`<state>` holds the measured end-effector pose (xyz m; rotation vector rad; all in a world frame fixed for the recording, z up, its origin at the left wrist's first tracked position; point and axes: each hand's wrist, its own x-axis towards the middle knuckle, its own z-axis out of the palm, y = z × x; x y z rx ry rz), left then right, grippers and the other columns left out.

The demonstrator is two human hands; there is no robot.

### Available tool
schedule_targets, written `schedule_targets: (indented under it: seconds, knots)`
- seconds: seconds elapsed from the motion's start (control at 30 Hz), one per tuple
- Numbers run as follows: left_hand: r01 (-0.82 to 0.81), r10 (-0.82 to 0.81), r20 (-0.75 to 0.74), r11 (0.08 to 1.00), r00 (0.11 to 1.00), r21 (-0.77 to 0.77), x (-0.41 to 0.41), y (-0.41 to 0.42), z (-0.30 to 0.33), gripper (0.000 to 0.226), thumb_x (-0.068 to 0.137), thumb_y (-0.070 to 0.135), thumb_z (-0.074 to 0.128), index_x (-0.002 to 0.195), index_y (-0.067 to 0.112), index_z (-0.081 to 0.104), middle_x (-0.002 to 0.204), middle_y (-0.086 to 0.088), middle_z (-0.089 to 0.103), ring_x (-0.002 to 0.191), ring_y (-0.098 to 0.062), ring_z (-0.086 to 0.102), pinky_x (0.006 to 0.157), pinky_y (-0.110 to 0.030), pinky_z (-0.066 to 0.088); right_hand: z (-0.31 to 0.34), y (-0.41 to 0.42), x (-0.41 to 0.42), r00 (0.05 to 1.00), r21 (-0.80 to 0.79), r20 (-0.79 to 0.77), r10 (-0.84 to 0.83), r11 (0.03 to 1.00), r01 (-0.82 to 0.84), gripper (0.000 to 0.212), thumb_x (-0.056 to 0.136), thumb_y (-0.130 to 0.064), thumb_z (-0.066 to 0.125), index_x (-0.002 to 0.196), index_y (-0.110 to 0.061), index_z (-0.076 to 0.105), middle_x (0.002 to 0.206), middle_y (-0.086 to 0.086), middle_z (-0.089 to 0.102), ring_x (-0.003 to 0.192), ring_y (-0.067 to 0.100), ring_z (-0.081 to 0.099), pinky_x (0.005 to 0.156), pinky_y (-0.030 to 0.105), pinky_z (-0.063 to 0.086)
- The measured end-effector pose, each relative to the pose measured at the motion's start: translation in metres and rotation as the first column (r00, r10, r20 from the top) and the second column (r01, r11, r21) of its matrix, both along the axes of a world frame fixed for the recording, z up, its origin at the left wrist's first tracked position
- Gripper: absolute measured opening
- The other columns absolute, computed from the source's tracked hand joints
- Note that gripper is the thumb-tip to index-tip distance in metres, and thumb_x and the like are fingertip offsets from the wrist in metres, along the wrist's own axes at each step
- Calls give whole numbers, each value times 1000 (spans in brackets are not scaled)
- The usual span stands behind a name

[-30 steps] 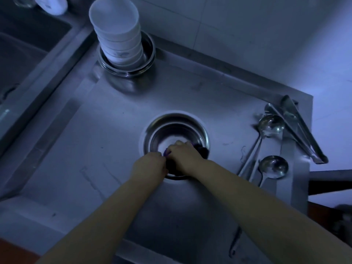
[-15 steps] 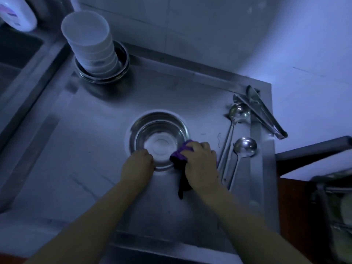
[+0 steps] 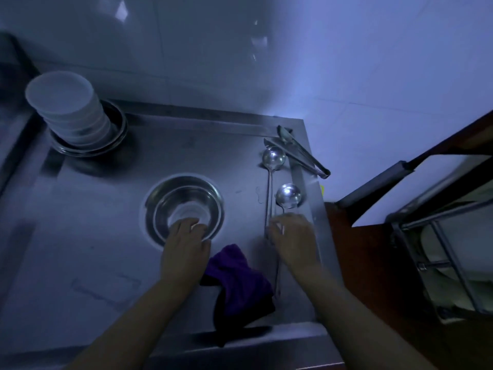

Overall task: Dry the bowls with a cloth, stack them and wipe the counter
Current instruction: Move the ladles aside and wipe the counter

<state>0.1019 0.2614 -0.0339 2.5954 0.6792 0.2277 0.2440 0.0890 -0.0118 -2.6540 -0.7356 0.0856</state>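
Observation:
A steel bowl [image 3: 186,182] stands upright in the middle of the steel counter [image 3: 88,236]. My left hand [image 3: 184,252] holds its near rim, with the fingers reaching inside. The purple cloth [image 3: 237,284] lies crumpled on the counter between my hands, and neither hand touches it. My right hand [image 3: 293,241] hovers blurred over the handles of two steel ladles [image 3: 288,196], fingers spread. At the back left a stack of several white bowls [image 3: 66,108] sits inside nested steel bowls [image 3: 118,134].
Steel tongs [image 3: 301,156] lie across the counter's back right corner, beside the farther ladle [image 3: 273,157]. A tiled wall rises behind. To the right, past a brown surface [image 3: 360,263], stands a wire dish rack [image 3: 440,249]. The counter's front edge runs just below the cloth.
My right hand let go of the purple cloth, which now lies on the counter, and moved right over the ladle handles. My left hand stayed at the bowl's near rim.

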Motion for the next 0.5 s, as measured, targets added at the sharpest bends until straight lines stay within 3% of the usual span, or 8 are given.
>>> schedule_targets:
  seconds: [0.1, 0.27, 0.37, 0.5]
  knots:
    - [35, -36, 32, 999, 999, 18, 35, -9, 8, 21, 72, -1, 71, 93, -2, 69, 100, -21, 64, 97, -40, 59, 87, -46, 47, 5, -11, 74, 985, -59, 141, -97, 993, 106, 9, 85, -13, 65, 84, -11, 73, 87, 14, 68, 85, 37, 58, 73, 42, 44]
    - [1, 1, 55, 1000, 998, -31, 93, -31, 17, 30, 69, 2, 77, 98, 2, 69, 110, -17, 64, 106, -37, 57, 86, -44, 49, -11, -9, 175, 964, -136, 242, -113, 979, 149, 20, 86, -9, 59, 103, -10, 70, 109, 13, 64, 97, 32, 53, 78, 35, 36]
    - [-9, 12, 61, 998, 998, -57, 116, -40, 16, 28, 72, 2, 74, 100, 4, 69, 115, -14, 62, 111, -34, 54, 90, -40, 47, -25, -3, 210, 983, -251, 169, -66, 962, 108, 28, 88, -14, 55, 115, -8, 62, 128, 15, 51, 107, 33, 49, 87, 38, 36]
    - [-39, 40, 14, 995, 999, -89, 127, -47, 10, 29, 78, 2, 68, 106, 4, 68, 124, -13, 57, 120, -31, 47, 97, -39, 42, -37, 0, 227, 997, -284, 63, -40, 957, 57, 24, 88, -19, 56, 106, -6, 61, 116, 15, 50, 97, 34, 52, 80, 39, 43]
